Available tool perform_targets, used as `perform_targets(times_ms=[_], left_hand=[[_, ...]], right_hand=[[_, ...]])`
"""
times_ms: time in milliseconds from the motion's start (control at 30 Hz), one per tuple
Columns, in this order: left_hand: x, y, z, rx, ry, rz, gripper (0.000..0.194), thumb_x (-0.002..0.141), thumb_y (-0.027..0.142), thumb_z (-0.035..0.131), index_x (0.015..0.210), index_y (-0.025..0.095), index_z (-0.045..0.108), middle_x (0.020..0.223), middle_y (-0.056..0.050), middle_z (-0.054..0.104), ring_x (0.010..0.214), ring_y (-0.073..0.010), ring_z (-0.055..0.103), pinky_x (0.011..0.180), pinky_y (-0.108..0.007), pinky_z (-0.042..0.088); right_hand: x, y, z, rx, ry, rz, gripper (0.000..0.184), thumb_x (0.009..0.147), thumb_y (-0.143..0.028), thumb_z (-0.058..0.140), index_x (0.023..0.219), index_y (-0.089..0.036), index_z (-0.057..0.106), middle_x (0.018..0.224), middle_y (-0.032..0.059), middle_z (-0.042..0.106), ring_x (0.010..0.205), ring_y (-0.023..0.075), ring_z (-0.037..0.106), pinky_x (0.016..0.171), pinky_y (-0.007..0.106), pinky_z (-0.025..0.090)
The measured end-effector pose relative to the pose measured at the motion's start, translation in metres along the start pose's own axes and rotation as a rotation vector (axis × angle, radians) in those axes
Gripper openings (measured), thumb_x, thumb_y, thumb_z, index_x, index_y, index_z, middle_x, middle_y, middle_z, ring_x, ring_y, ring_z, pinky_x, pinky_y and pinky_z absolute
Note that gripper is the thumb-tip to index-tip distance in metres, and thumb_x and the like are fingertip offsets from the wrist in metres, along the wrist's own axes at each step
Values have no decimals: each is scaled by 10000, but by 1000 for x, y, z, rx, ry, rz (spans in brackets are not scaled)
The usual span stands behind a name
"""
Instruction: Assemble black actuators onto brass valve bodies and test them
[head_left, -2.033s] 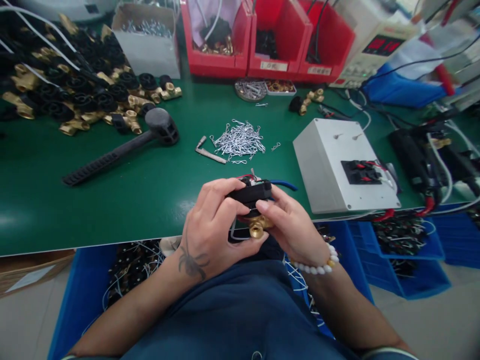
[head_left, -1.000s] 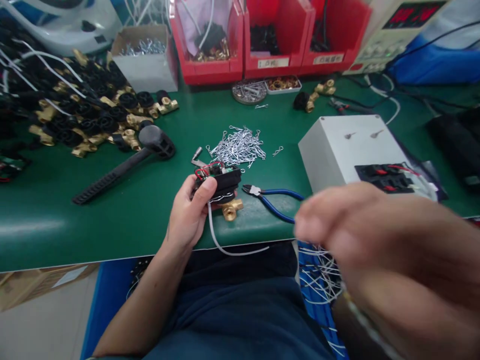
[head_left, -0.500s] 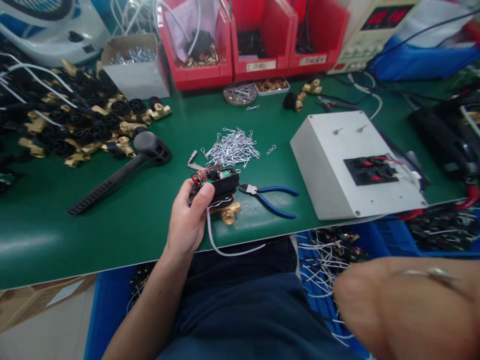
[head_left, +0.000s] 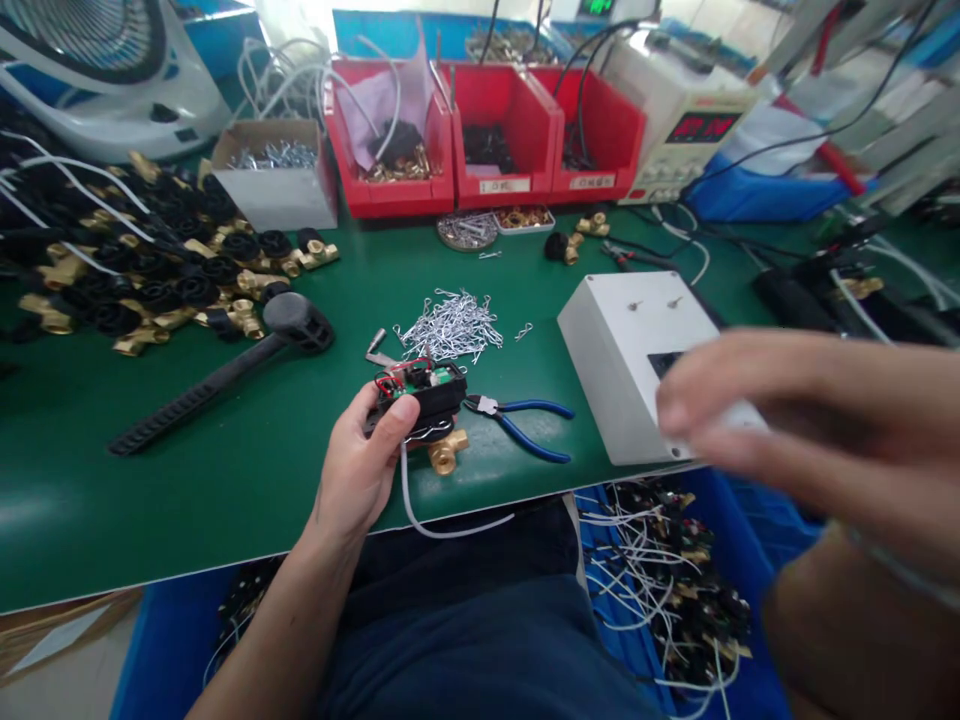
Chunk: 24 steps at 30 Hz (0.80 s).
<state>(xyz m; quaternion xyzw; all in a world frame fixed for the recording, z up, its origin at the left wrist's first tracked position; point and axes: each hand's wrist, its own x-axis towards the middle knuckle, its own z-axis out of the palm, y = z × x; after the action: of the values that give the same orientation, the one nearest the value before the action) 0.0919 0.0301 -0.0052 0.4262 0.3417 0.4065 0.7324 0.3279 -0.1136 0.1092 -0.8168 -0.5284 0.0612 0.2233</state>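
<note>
My left hand (head_left: 367,445) is closed around a black valve actuator (head_left: 431,400) with an exposed green circuit board and red wires on top. Below its black housing sticks out a brass valve fitting (head_left: 444,455), and a white cable (head_left: 409,500) hangs down over the table edge. A bent metal clip lies along the housing's lower side. My right hand (head_left: 795,420) is raised at the right, smeared by motion, its fingers stretched out with nothing visible in them. It covers part of a grey switch box (head_left: 600,370). Blue-handled cutting pliers (head_left: 525,420) lie just right of the actuator.
Behind the actuator lies a pile of metal spring clips (head_left: 450,325). A black mallet (head_left: 225,390) and many brass valves (head_left: 172,260) occupy the left. Red bins (head_left: 495,190), a white fan (head_left: 127,110) and a power supply (head_left: 675,130) stand behind. Below right, a blue crate (head_left: 720,500) holds cabled parts.
My right hand has come up from the lower right to in front of the grey box. My left hand keeps hold of the actuator. The view has tilted up, showing more behind the bins.
</note>
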Motion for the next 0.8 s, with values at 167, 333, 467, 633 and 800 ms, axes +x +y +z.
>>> perform_targets(times_ms=[167, 333, 467, 633, 800], left_hand=[[8, 17, 4, -33, -123, 44, 565, 734, 529, 803, 1107, 128, 666, 958, -106, 764, 866, -283, 759, 785, -382, 633], [18, 16, 2, -56, -161, 17, 572, 762, 599, 750, 1068, 122, 672, 828, -80, 758, 738, -235, 757, 667, -303, 628], [17, 10, -1, -50, -140, 1, 525, 781, 598, 731, 1011, 131, 668, 756, -56, 741, 628, -188, 728, 598, -260, 600], [12, 6, -1, -20, -174, 34, 552, 778, 588, 741, 1104, 154, 639, 906, -71, 748, 720, -186, 728, 683, -277, 593], [7, 2, -6, 189, -197, 263, 500, 752, 455, 813, 1150, 224, 616, 1003, -24, 729, 860, -169, 700, 783, -253, 558]], right_hand=[[92, 51, 8, 99, 172, 133, 276, 718, -407, 694, 876, -180, 685, 906, 74, 711, 822, 201, 641, 880, 409, 530], [112, 81, 25, 270, -111, 247, 442, 557, -494, 760, 867, -185, 700, 977, 99, 719, 940, 257, 639, 944, 464, 495], [106, 79, 32, 302, -75, 270, 540, 464, -575, 765, 865, -217, 707, 953, 79, 712, 873, 242, 619, 827, 421, 489], [110, 77, 37, 221, -2, 300, 328, 537, -440, 751, 770, -211, 712, 798, 51, 684, 765, 199, 589, 755, 369, 443], [105, 76, 41, 169, 61, 223, 339, 651, -451, 693, 873, -198, 724, 825, 55, 695, 740, 184, 600, 751, 354, 434]])
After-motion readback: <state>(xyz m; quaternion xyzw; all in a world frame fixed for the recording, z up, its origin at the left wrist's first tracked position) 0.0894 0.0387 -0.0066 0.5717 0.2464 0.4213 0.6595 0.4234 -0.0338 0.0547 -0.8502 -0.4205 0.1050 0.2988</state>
